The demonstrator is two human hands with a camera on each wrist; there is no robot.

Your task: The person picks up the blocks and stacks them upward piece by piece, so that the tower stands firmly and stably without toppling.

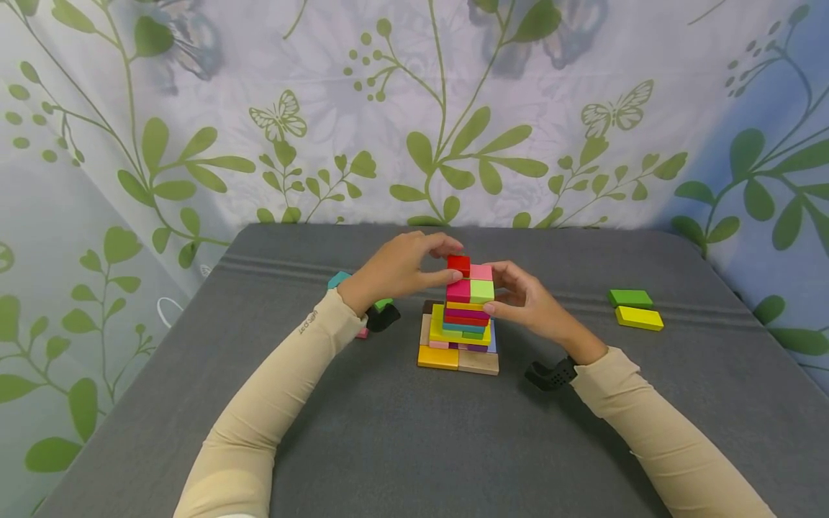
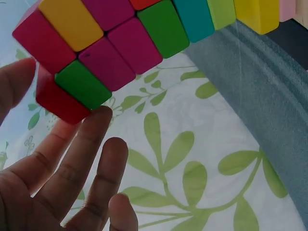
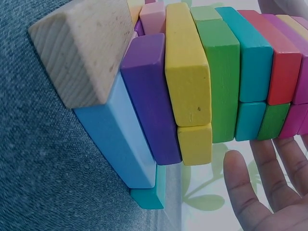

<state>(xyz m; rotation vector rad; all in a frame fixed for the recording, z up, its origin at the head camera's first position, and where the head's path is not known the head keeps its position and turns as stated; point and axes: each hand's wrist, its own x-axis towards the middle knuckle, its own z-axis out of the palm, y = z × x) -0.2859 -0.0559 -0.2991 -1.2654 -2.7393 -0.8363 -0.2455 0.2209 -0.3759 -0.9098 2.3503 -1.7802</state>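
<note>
A tower of coloured wooden blocks point(image 1: 468, 325) rises mid-table on a wider base, with an orange block point(image 1: 437, 357) and a plain wood block point(image 1: 478, 362) along its front. At the top left, my left hand point(image 1: 401, 267) pinches a red block point(image 1: 458, 263), thumb in front and fingertips behind; the left wrist view shows this red block point(image 2: 57, 101) beside a green one point(image 2: 83, 85). My right hand point(image 1: 534, 306) holds the tower's upper right side, thumb at the front edge, below a pink block point(image 1: 481, 273). Its fingertips point(image 3: 263, 147) reach the tower's back face.
A green block point(image 1: 630, 298) and a yellow block point(image 1: 639, 318) lie at the right of the grey table point(image 1: 414, 446). Several more blocks, one teal point(image 1: 338, 279), lie partly hidden behind the left wrist. A leaf-patterned curtain point(image 1: 363, 129) hangs behind the table.
</note>
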